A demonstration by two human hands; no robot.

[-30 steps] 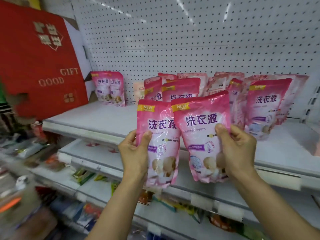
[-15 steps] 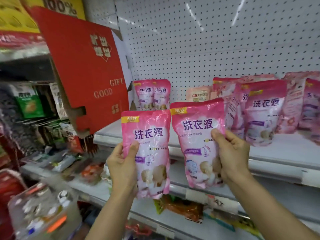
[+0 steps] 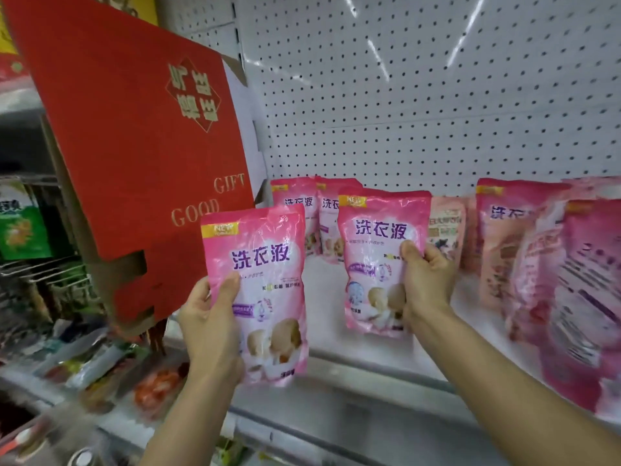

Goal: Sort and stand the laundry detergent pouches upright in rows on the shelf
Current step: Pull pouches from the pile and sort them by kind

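While both hands are raised in front of the shelf [image 3: 386,351], each has one pink pouch upright with its printed face toward the viewer, which looks like a way to compare the two before sorting them. The left hand [image 3: 210,326] wraps the lower left side of the left pouch [image 3: 257,290], thumb pressed on the front and fingers curled behind, holding it in the air at about seven o'clock, out past the shelf's front lip. The right hand [image 3: 425,284] pinches the right pouch [image 3: 381,260] by its right edge, thumb in front, at about four o'clock from centre; its bottom seems to be over or just touching the shelf board, though I cannot tell which. Behind it at twelve o'clock two matching pouches [image 3: 302,213] stand against the pegboard [image 3: 420,95]. At three o'clock a crowd of other pouches [image 3: 524,250] leans and blurs. Open white board lies between the back pair and the front lip, probably room for a new row. At ten o'clock a red gift box [image 3: 134,129] overhangs, bounding the left side.
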